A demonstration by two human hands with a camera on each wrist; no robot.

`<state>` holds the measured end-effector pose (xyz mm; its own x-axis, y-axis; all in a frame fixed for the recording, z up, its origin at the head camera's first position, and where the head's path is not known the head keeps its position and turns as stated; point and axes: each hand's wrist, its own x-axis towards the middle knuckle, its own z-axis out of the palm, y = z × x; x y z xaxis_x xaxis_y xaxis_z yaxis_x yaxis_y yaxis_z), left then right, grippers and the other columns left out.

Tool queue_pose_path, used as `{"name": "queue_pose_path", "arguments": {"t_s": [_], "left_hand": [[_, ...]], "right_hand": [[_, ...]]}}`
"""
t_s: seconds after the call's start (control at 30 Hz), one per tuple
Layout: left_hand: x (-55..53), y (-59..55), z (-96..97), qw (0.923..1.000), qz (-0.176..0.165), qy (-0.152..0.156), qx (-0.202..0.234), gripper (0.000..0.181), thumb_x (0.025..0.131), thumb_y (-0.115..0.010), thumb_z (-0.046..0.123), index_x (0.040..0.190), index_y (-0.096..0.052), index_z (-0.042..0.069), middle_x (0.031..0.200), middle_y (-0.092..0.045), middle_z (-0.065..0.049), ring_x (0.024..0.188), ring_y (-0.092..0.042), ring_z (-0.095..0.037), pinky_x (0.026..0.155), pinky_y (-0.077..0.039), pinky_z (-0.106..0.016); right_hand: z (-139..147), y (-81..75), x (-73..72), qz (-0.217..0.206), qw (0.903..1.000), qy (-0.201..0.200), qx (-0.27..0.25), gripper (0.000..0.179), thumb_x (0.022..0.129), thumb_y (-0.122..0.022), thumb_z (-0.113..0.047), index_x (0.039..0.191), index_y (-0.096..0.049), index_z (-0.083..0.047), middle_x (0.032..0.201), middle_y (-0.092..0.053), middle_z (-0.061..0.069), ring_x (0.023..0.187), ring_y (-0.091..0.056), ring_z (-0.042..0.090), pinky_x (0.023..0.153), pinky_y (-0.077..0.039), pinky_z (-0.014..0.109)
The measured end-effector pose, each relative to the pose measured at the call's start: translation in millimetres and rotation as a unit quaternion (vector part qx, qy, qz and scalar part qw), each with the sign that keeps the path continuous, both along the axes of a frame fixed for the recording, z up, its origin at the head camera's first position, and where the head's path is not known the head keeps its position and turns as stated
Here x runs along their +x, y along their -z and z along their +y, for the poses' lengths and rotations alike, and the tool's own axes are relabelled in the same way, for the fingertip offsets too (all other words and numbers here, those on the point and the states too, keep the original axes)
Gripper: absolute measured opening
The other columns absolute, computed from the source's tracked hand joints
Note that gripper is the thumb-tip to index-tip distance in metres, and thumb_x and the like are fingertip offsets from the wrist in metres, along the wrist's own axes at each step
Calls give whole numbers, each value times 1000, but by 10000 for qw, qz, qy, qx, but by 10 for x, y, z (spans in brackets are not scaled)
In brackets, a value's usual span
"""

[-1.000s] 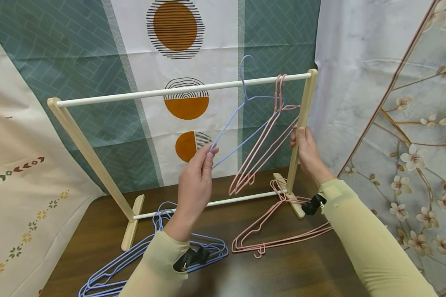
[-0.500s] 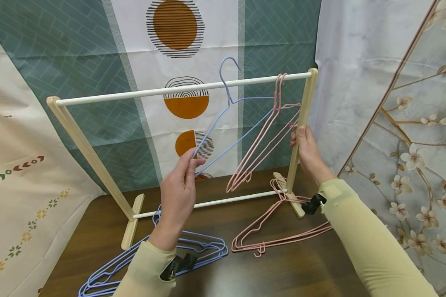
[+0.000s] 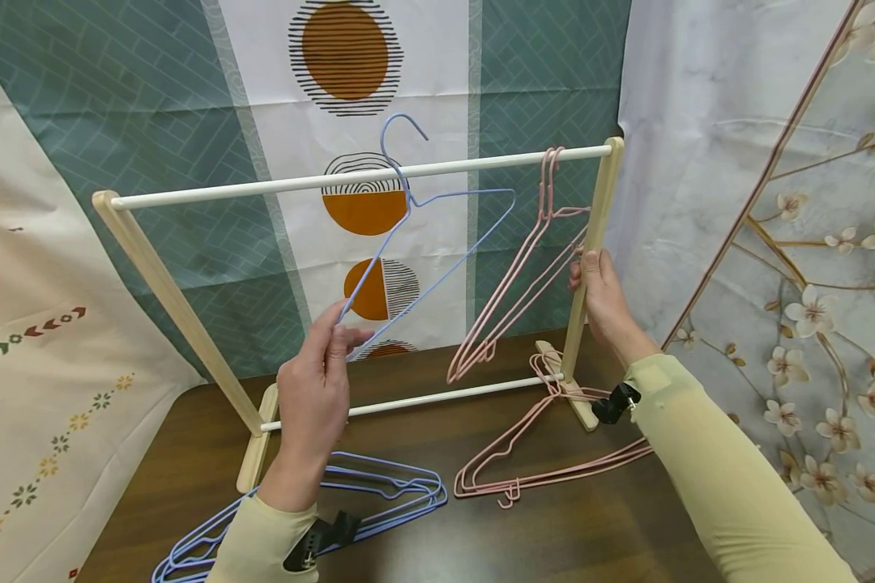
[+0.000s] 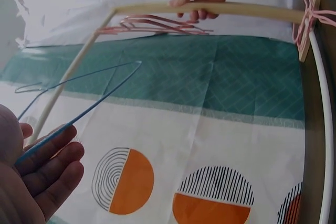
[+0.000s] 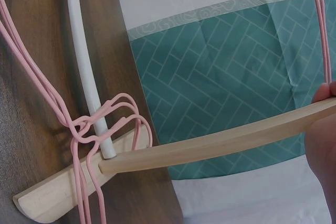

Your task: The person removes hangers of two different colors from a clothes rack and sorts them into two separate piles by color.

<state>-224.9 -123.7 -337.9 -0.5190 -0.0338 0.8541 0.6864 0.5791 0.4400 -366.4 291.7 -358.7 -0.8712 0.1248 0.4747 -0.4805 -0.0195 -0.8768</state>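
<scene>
My left hand [image 3: 313, 389] pinches the left corner of a blue hanger [image 3: 448, 279], which is tilted. The hanger's hook rises above the white top rail [image 3: 262, 187], its tip higher than the rail. In the left wrist view the same blue hanger [image 4: 100, 100] passes between thumb and fingers. My right hand [image 3: 603, 300] grips the right wooden post [image 3: 599, 198] of the rack; in the right wrist view only part of that hand [image 5: 321, 145] shows at the edge. Two pink hangers [image 3: 506, 283] hang from the rail's right end, near that post.
Several blue hangers [image 3: 408, 486] lie on the brown table [image 3: 525, 551] at left, partly hidden by my left arm. Pink hangers [image 3: 554, 474] lie at right, hooks by the rack's right foot [image 3: 579, 407]. A white lower bar [image 3: 445, 397] joins the feet. Printed cloth [image 3: 547, 81] hangs behind.
My left hand has moved left and slightly down with the blue hanger, away from the hanging pink hangers. The right hand stays on the post.
</scene>
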Motion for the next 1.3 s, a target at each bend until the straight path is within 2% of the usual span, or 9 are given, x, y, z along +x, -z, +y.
{"name": "queue_pose_path", "arguments": {"t_s": [0.1, 0.27, 0.33, 0.47, 0.57, 0.7, 0.83, 1.2, 1.3], "left_hand": [[34, 2, -69, 10000, 14, -10, 0, 35, 114, -60, 4, 147, -68, 11, 106, -84, -2, 62, -68, -20, 71, -51, -20], [88, 2, -168, 10000, -20, 63, 18, 38, 112, -62, 1, 148, -68, 11, 105, -84, -3, 88, -81, -28, 80, -51, -11], [108, 3, -208, 9999, -40, 117, 40, 39, 111, -62, -1, 148, -68, 11, 104, -84, -3, 98, -82, -30, 87, -51, -10], [167, 7, -304, 9998, -155, 103, 26, 39, 111, -61, -1, 148, -68, 11, 103, -84, -5, 100, -82, -32, 93, -50, -9], [220, 15, -389, 9996, -288, -49, -25, 38, 113, -60, 1, 148, -68, 12, 102, -84, -5, 100, -81, -31, 93, -49, -8], [292, 31, -504, 9988, -401, -259, -89, 36, 115, -58, 5, 148, -68, 13, 99, -84, -5, 100, -80, -10, 89, -49, -9], [349, 56, -609, 9990, -358, -273, -46, 36, 115, -57, 3, 147, -70, 12, 95, -83, -6, 96, -70, 14, 88, -50, -7], [453, 233, -950, 9970, -439, -630, -81, 35, 112, -61, -2, 142, -73, 8, 87, -80, -8, 88, -64, 19, 84, -46, -4], [491, 268, -1032, 9965, -489, -667, -100, 34, 112, -61, -2, 142, -73, 8, 86, -79, -5, 87, -64, 18, 85, -46, -4]], "right_hand": [[-8, 0, 0, -42, 10000, 74, 28, 40, 117, -34, -45, 137, -45, -13, 99, -45, 5, 91, -45, 20, 89, -41, 29], [-12, -2, 15, -48, 10000, 53, 3, 31, 118, -34, -45, 132, -45, -20, 100, -44, 5, 92, -44, 20, 90, -40, 29], [-15, -6, 23, -42, 10000, 37, -13, 32, 118, -34, -45, 133, -45, -19, 100, -43, 5, 92, -44, 20, 89, -40, 29], [-13, -8, 26, -58, 10000, 48, -32, 38, 118, -35, -45, 136, -45, -13, 100, -45, 5, 91, -45, 19, 89, -41, 29], [-8, -5, 22, -57, 9999, 93, -38, 45, 118, -35, -45, 140, -43, -7, 99, -46, 5, 91, -46, 19, 89, -42, 29], [-6, -1, 18, -59, 9998, 127, -105, 45, 118, -36, -44, 140, -43, -6, 99, -45, 5, 91, -45, 19, 88, -42, 28], [-7, 3, 16, -21, 9999, 34, -152, 40, 117, -38, -45, 137, -46, -12, 99, -44, 6, 91, -44, 19, 88, -41, 29], [-12, 4, -6, -26, 9998, 86, -196, 37, 117, -37, -45, 135, -47, -14, 97, -45, 4, 90, -45, 17, 87, -43, 27], [-16, 1, -4, -67, 9998, 111, -152, 37, 117, -37, -45, 134, -46, -14, 97, -45, 4, 90, -45, 17, 88, -42, 27]]}}
